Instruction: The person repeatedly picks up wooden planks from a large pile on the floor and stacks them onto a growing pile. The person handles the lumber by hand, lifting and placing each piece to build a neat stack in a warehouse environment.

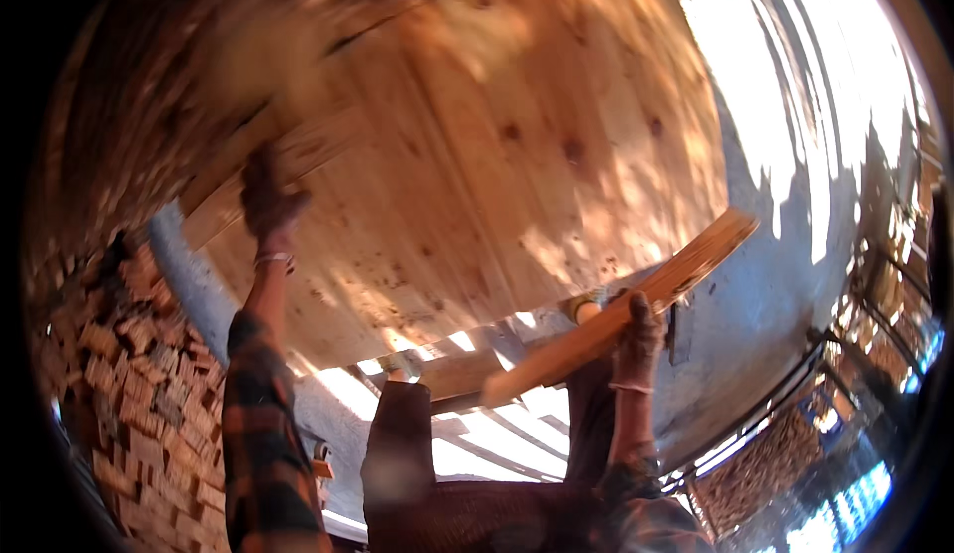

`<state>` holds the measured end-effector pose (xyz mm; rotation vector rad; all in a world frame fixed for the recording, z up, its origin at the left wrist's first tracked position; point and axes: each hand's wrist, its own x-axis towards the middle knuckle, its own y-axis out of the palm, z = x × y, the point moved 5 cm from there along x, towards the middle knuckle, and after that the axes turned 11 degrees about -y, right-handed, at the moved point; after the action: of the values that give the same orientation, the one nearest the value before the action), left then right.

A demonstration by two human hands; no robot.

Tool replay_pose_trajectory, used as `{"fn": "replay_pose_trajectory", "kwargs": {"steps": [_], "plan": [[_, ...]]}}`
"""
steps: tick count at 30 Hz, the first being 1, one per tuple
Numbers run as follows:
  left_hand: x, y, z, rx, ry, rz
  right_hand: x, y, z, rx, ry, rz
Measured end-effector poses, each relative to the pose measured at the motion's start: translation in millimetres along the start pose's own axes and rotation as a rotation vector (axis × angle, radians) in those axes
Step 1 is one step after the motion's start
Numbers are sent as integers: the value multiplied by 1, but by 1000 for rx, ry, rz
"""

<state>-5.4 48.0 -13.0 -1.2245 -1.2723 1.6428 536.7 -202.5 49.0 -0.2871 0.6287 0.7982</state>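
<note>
My right hand [639, 342] is closed around a narrow wooden plank [606, 326], held at a slant above the near right side of a large panel. The wide panel [477, 185] is made of pale boards with dark knots. My left hand [270, 200] reaches to the panel's left part, at a strip of wood [221, 213] lying across that end. Motion smears its fingers, so whether they grip the strip is unclear. Just beyond this hand is a blurred, pale patch of wood colour that I cannot make out.
Stacked wood pieces [159, 424] fill the lower left. A grey floor [735, 354] with bright sun patches surrounds the panel. Under the near edge, a wooden beam [462, 372] lies between my legs. Blurred poles and more stacked material stand at the right.
</note>
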Motion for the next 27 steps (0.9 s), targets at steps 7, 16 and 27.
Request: {"fn": "replay_pose_trajectory", "kwargs": {"steps": [7,16,27], "plan": [[23,-53,1,7,-200,195,81,261,122,-1532,-1117,699],[15,-52,-1,-106,-78,20,149,371,86,-1698,-1773,946],[29,-44,-10,7,-107,-81,155,399,105,-1732,-1823,835]]}}
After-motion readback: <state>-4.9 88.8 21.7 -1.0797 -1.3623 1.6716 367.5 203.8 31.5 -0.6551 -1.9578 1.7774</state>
